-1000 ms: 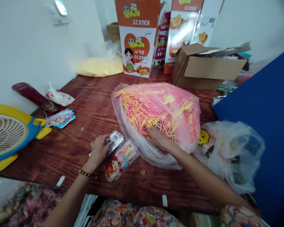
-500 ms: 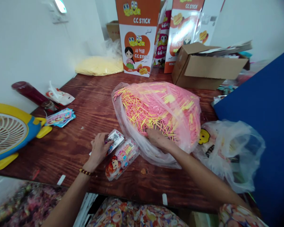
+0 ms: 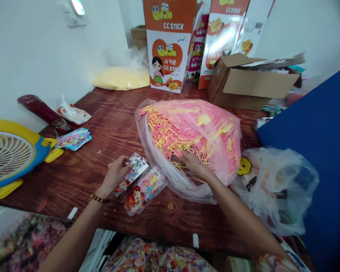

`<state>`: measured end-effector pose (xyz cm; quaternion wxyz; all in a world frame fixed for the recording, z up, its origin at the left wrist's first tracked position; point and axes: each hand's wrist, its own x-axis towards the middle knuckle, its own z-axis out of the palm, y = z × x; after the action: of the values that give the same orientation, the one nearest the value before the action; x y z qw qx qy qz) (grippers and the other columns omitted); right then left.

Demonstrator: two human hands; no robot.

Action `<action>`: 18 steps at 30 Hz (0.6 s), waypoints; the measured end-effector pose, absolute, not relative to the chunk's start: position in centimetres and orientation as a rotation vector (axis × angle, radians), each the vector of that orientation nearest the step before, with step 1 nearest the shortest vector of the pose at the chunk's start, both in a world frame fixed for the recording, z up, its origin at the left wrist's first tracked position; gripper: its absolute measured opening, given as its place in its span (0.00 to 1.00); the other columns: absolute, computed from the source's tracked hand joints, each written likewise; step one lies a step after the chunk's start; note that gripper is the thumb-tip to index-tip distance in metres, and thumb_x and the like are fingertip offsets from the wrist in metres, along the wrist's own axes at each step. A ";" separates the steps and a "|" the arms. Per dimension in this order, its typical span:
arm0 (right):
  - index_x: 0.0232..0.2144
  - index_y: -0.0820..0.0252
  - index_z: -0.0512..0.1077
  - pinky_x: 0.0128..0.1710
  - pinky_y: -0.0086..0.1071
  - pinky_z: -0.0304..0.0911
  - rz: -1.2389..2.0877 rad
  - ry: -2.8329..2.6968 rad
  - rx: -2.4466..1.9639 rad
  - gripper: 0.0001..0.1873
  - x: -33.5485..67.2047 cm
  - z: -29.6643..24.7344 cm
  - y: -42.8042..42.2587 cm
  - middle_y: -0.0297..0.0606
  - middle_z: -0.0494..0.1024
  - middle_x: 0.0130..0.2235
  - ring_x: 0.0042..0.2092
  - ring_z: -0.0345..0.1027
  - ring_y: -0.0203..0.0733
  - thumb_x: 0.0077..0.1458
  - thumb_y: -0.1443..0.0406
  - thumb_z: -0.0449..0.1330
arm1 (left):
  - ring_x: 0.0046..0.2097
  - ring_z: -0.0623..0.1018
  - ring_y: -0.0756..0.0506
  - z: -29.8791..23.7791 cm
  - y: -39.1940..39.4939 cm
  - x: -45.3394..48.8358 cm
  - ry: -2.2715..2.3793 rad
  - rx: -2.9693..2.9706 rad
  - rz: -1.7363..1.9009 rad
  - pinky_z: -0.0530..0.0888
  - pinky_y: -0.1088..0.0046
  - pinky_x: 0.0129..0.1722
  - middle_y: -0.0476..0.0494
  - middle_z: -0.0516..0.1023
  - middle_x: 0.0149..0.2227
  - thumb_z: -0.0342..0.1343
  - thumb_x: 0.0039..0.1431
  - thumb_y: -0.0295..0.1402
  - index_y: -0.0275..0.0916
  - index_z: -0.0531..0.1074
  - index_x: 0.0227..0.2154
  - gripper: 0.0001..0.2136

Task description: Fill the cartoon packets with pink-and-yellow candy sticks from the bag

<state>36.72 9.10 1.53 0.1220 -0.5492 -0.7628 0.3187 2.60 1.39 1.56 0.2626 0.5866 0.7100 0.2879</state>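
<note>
My left hand [image 3: 117, 172] is closed on the upper left edge of a small printed plastic packet [image 3: 132, 172], thumb and fingers pinching it. Beside that packet, a stack of clear packets [image 3: 144, 190] with a red-haired cartoon figure lies on the table. My right hand [image 3: 194, 162] reaches into the mouth of a big clear plastic bag [image 3: 175, 183], its fingers among thin pink and yellow sticks [image 3: 167, 132]. Those fingers are partly lost among the sticks, so their grip is unclear.
Left on the brown table [image 3: 113, 124] are a fan [image 3: 14, 151], a dark red bottle [image 3: 41, 109], a tissue pack [image 3: 75, 114] and printed sachets [image 3: 73, 139]. Behind stand CC Stick boxes [image 3: 167, 49] and an open carton [image 3: 255, 83]. A crumpled bag [image 3: 283, 189] lies right, by a blue panel [image 3: 314, 124].
My left hand has shifted slightly left and down, uncovering more of the packet. My right hand has moved a little right within the bag. The view has shifted slightly.
</note>
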 end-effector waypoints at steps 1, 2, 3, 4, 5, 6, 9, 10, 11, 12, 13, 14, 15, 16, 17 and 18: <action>0.30 0.58 0.66 0.29 0.28 0.57 0.933 -2.160 -1.602 0.09 36.5 1.5 9.0 0.34 0.75 0.28 0.29 0.66 0.38 0.61 0.63 0.50 | 0.32 0.76 0.45 1.5 1.5 2.6 1.904 1.576 0.802 0.69 0.71 0.35 0.49 0.78 0.28 0.59 0.51 0.44 0.41 0.71 0.31 0.12; 0.29 0.58 0.66 0.28 0.28 0.57 0.933 -2.111 -1.602 0.10 36.3 1.4 8.9 0.33 0.74 0.27 0.29 0.66 0.38 0.61 0.62 0.50 | 0.31 0.75 0.45 1.4 1.6 2.5 1.881 1.568 0.825 0.69 0.72 0.34 0.49 0.78 0.28 0.59 0.50 0.44 0.40 0.71 0.29 0.12; 0.29 0.58 0.65 0.28 0.28 0.57 0.934 -2.096 -1.601 0.09 36.2 1.4 8.9 0.32 0.73 0.26 0.28 0.65 0.38 0.61 0.62 0.51 | 0.31 0.75 0.46 1.4 1.7 2.4 1.849 1.564 0.841 0.68 0.72 0.33 0.49 0.77 0.27 0.59 0.50 0.43 0.40 0.71 0.28 0.11; 0.28 0.58 0.65 0.28 0.28 0.57 0.933 -2.121 -1.596 0.09 36.0 1.4 8.8 0.32 0.72 0.26 0.28 0.65 0.38 0.60 0.63 0.52 | 0.31 0.74 0.46 1.4 1.8 2.3 1.821 1.557 0.850 0.68 0.73 0.32 0.49 0.77 0.27 0.59 0.50 0.43 0.40 0.71 0.28 0.11; 0.27 0.57 0.64 0.29 0.28 0.56 0.928 -2.164 -1.590 0.09 35.9 1.4 8.8 0.32 0.72 0.26 0.28 0.65 0.38 0.59 0.63 0.53 | 0.30 0.74 0.47 1.4 1.9 2.3 1.801 1.549 0.856 0.68 0.73 0.31 0.49 0.77 0.27 0.59 0.50 0.43 0.39 0.71 0.27 0.12; 0.26 0.57 0.64 0.29 0.28 0.57 0.930 -2.201 -1.586 0.09 35.9 1.3 8.8 0.33 0.72 0.25 0.28 0.65 0.38 0.59 0.63 0.53 | 0.30 0.74 0.47 1.4 1.9 2.2 1.786 1.541 0.858 0.67 0.74 0.31 0.49 0.77 0.27 0.59 0.49 0.43 0.39 0.72 0.26 0.12; 0.26 0.57 0.64 0.29 0.29 0.59 1.035 -2.103 -1.583 0.10 35.9 1.3 8.7 0.34 0.74 0.26 0.28 0.66 0.38 0.59 0.62 0.53 | 0.30 0.73 0.47 1.6 2.1 2.1 1.767 1.524 0.842 0.67 0.74 0.30 0.49 0.77 0.26 0.60 0.48 0.44 0.39 0.73 0.25 0.12; 0.27 0.58 0.65 0.29 0.29 0.61 1.096 -2.002 -1.564 0.10 35.9 1.3 8.6 0.35 0.75 0.27 0.28 0.67 0.39 0.60 0.62 0.52 | 0.29 0.73 0.47 1.6 2.2 2.1 1.767 1.522 0.834 0.67 0.74 0.30 0.49 0.77 0.25 0.60 0.48 0.44 0.39 0.74 0.25 0.12; 0.28 0.57 0.65 0.31 0.30 0.63 1.155 -1.884 -1.531 0.10 35.9 1.4 8.6 0.36 0.76 0.28 0.29 0.69 0.39 0.60 0.60 0.52 | 0.30 0.73 0.47 1.7 2.2 2.1 1.768 1.522 0.825 0.67 0.74 0.31 0.49 0.78 0.26 0.60 0.48 0.44 0.39 0.75 0.25 0.12; 0.29 0.57 0.65 0.33 0.31 0.65 1.204 -1.767 -1.483 0.11 35.9 1.3 8.5 0.36 0.77 0.30 0.30 0.70 0.39 0.60 0.59 0.52 | 0.30 0.74 0.47 1.7 2.2 2.0 1.772 1.522 0.821 0.67 0.74 0.31 0.49 0.78 0.26 0.60 0.48 0.44 0.39 0.75 0.26 0.12; 0.31 0.57 0.65 0.35 0.32 0.67 1.230 -1.662 -1.430 0.11 35.8 1.3 8.3 0.36 0.77 0.31 0.32 0.72 0.40 0.60 0.57 0.52 | 0.30 0.74 0.46 1.7 2.2 2.0 1.778 1.522 0.824 0.68 0.74 0.31 0.49 0.78 0.26 0.60 0.49 0.44 0.39 0.76 0.27 0.12; 0.32 0.56 0.65 0.37 0.33 0.68 1.243 -1.582 -1.379 0.11 35.6 1.2 8.2 0.37 0.78 0.34 0.34 0.73 0.41 0.60 0.56 0.51 | 0.31 0.74 0.46 1.6 2.2 2.0 1.779 1.523 0.831 0.68 0.73 0.32 0.48 0.78 0.27 0.60 0.49 0.44 0.39 0.76 0.28 0.12; 0.34 0.56 0.65 0.38 0.34 0.69 1.251 -1.522 -1.339 0.11 35.5 1.0 8.0 0.38 0.78 0.36 0.36 0.73 0.41 0.60 0.55 0.51 | 0.31 0.74 0.46 1.5 2.2 2.0 1.773 1.523 0.840 0.68 0.73 0.32 0.48 0.78 0.27 0.60 0.49 0.44 0.39 0.76 0.28 0.12; 0.36 0.55 0.65 0.39 0.34 0.69 1.262 -1.483 -1.312 0.11 35.3 0.8 7.8 0.38 0.79 0.38 0.38 0.73 0.42 0.60 0.55 0.51 | 0.31 0.74 0.46 1.5 2.3 1.9 1.759 1.518 0.853 0.68 0.73 0.32 0.48 0.78 0.27 0.60 0.49 0.44 0.39 0.76 0.27 0.12; 0.38 0.54 0.64 0.40 0.35 0.69 1.272 -1.467 -1.300 0.10 35.1 0.4 7.6 0.38 0.79 0.40 0.40 0.73 0.43 0.60 0.55 0.51 | 0.31 0.74 0.46 1.5 2.4 1.9 1.736 1.509 0.864 0.69 0.73 0.32 0.48 0.78 0.27 0.61 0.49 0.44 0.39 0.75 0.27 0.12; 0.38 0.53 0.64 0.41 0.36 0.69 1.277 -1.469 -1.300 0.09 35.0 0.1 7.4 0.38 0.78 0.40 0.41 0.73 0.43 0.60 0.56 0.51 | 0.31 0.74 0.47 1.5 2.4 1.8 1.710 1.495 0.872 0.69 0.73 0.32 0.48 0.78 0.26 0.61 0.48 0.44 0.39 0.74 0.26 0.13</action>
<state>35.01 7.43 0.09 0.3897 -0.5115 -0.5779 0.5025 1.81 2.44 1.50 0.3469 0.5764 0.6591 0.3362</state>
